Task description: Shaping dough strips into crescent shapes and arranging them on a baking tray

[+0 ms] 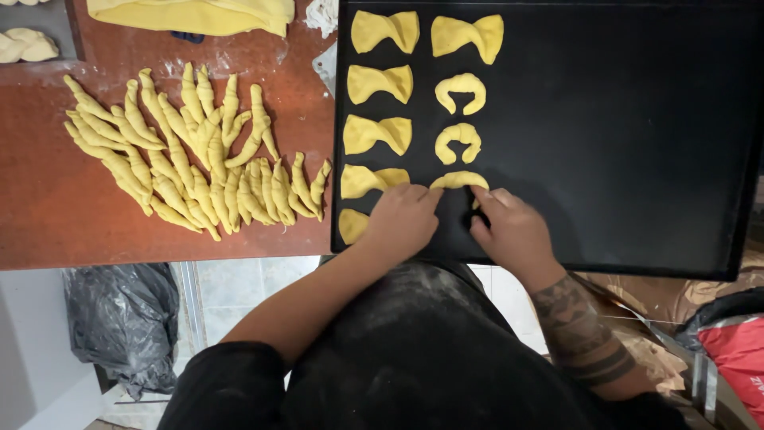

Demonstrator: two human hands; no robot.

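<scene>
Left hand [404, 216]: fingers curled, fingertips pinching left end of dough crescent [458, 180]. Right hand [512, 229]: fingers bent, tips pressing crescent's right end. Crescent lies between both grips, on black baking tray [621, 143], third in curved column. Bow-shaped dough pieces [377, 134] in column just left. Rolled dough sticks [191, 151] heaped on red-brown surface [48, 207]. Red package [740, 350] lower right; black bag [123, 318] lower left.

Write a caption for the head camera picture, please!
Two hands, left and right, bend a yellow dough crescent on a black baking tray, beside a pile of rolled dough.
</scene>
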